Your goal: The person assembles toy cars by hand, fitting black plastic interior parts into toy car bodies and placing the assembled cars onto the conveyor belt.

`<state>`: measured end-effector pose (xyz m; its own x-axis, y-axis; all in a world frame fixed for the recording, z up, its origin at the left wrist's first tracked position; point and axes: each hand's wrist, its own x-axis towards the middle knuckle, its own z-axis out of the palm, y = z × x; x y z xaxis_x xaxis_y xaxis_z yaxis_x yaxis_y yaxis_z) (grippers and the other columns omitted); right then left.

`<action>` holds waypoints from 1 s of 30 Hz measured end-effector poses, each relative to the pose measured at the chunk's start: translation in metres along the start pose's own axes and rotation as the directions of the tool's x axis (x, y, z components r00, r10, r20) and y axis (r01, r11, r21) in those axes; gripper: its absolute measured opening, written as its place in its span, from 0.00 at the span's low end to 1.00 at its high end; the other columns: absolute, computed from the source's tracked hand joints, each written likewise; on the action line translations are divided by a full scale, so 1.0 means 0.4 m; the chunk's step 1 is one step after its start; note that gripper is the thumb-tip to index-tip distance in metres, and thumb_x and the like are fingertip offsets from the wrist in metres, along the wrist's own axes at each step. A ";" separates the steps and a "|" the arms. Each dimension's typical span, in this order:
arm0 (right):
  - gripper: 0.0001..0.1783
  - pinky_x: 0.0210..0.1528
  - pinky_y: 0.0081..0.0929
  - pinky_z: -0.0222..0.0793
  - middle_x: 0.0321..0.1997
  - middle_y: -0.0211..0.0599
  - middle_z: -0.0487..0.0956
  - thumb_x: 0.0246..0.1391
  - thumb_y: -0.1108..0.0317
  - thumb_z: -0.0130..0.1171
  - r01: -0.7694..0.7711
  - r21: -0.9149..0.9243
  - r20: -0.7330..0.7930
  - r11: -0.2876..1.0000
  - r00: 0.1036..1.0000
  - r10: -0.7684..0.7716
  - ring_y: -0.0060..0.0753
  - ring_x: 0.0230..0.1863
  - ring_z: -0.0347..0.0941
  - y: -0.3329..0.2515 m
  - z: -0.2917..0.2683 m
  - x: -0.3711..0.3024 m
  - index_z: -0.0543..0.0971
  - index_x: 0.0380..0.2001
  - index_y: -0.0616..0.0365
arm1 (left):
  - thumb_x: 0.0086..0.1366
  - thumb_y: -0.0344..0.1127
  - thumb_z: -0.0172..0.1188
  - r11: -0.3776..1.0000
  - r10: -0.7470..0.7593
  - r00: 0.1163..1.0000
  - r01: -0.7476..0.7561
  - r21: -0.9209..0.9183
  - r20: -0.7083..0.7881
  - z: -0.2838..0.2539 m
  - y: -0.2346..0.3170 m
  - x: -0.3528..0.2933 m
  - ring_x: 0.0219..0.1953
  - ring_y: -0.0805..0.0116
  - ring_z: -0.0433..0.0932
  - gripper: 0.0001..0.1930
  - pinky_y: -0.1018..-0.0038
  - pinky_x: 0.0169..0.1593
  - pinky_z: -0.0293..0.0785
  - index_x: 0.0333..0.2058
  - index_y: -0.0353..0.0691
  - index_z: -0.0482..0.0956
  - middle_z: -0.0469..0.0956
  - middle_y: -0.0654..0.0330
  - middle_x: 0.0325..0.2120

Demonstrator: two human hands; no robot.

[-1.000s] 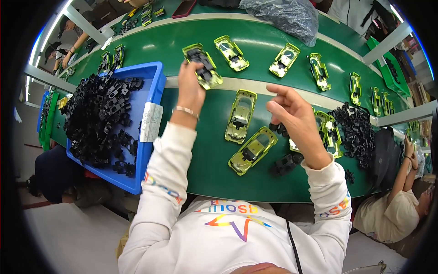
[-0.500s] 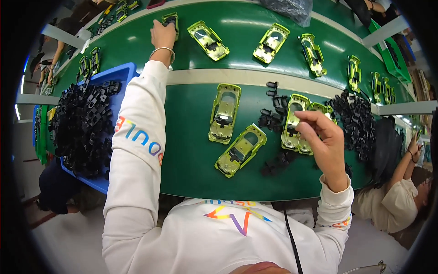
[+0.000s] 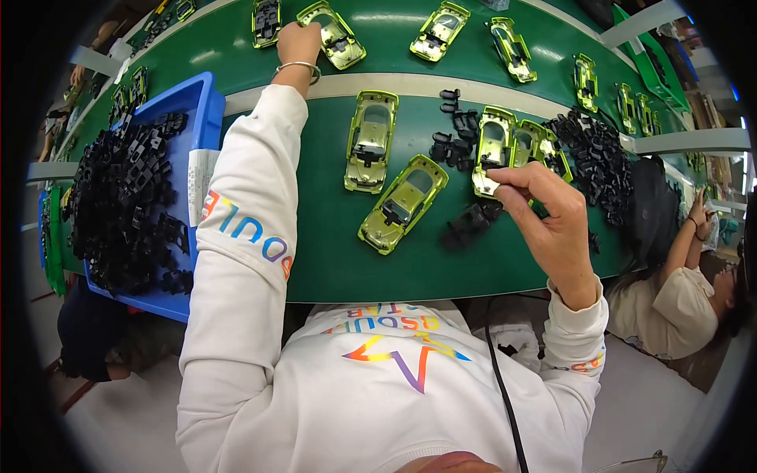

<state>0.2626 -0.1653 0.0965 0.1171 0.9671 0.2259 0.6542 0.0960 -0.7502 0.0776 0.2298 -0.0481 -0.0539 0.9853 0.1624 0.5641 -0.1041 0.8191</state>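
On the bench (image 3: 331, 272), left of me, one bin (image 3: 206, 118) with loose parts (image 3: 130, 197) in it; before me, two car shells (image 3: 371, 142), then, running right, a parts cluster (image 3: 453, 148), a shell group (image 3: 523, 146) and a parts heap (image 3: 595, 165). Behind these, beyond the strip (image 3: 418, 84), one shell row (image 3: 512, 51), my left hand (image 3: 300, 43) at a shell (image 3: 337, 38) near its left end. My right hand (image 3: 548, 213), at the front of the shell group.

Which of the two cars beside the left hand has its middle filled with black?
The left car, just left of the left hand: black parts fill its middle, whereas the right car shows mainly pale green.
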 end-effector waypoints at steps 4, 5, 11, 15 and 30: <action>0.07 0.27 0.21 0.67 0.28 0.35 0.77 0.55 0.78 0.62 0.064 -0.118 0.043 0.991 0.997 -0.059 0.27 0.25 0.73 -0.018 -0.010 0.007 0.83 0.38 0.60 | 0.59 0.35 0.61 0.703 -0.272 0.950 0.303 -0.643 0.150 -0.030 -0.011 -0.053 0.25 0.66 0.74 0.13 0.67 0.33 0.72 0.31 0.28 0.83 0.80 0.56 0.25; 0.07 0.27 0.26 0.69 0.29 0.36 0.78 0.55 0.76 0.63 0.058 -0.149 0.084 0.987 0.995 -0.046 0.32 0.26 0.75 -0.018 -0.008 0.001 0.82 0.38 0.58 | 0.60 0.35 0.61 0.610 -0.279 0.944 0.317 -0.727 0.178 -0.051 0.003 -0.087 0.26 0.66 0.74 0.11 0.69 0.33 0.72 0.32 0.31 0.84 0.80 0.57 0.25; 0.20 0.32 0.35 0.71 0.33 0.35 0.77 0.51 0.69 0.67 0.026 -0.361 0.316 0.932 0.944 0.097 0.40 0.32 0.77 -0.013 0.040 -0.109 0.79 0.49 0.51 | 0.68 0.33 0.54 0.373 -0.327 0.891 0.428 -0.823 0.316 -0.167 -0.012 -0.244 0.38 0.61 0.81 0.09 0.62 0.43 0.81 0.42 0.36 0.79 0.81 0.57 0.38; 0.32 0.33 0.36 0.70 0.35 0.33 0.74 0.48 0.63 0.71 0.038 -0.539 0.290 0.841 0.946 0.144 0.38 0.32 0.75 -0.008 0.098 -0.166 0.74 0.58 0.46 | 0.72 0.35 0.50 0.244 -0.256 0.865 0.490 -0.837 0.432 -0.219 -0.074 -0.312 0.44 0.51 0.80 0.13 0.40 0.54 0.76 0.48 0.34 0.75 0.80 0.51 0.42; 0.14 0.46 0.37 0.70 0.46 0.37 0.76 0.46 0.72 0.70 -0.028 -0.441 -0.137 0.897 0.990 -0.036 0.47 0.45 0.73 0.101 0.129 -0.297 0.76 0.34 0.57 | 0.74 0.39 0.45 0.116 -0.016 0.707 0.703 -0.701 0.707 -0.333 0.044 -0.547 0.53 0.47 0.77 0.17 0.53 0.60 0.73 0.52 0.33 0.73 0.77 0.42 0.50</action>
<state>0.2367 -0.2642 0.0074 0.1946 0.9215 0.3361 0.9130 -0.0449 -0.4055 -0.0104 -0.0057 0.0040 0.5354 0.7944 -0.2870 -0.5505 0.5858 0.5948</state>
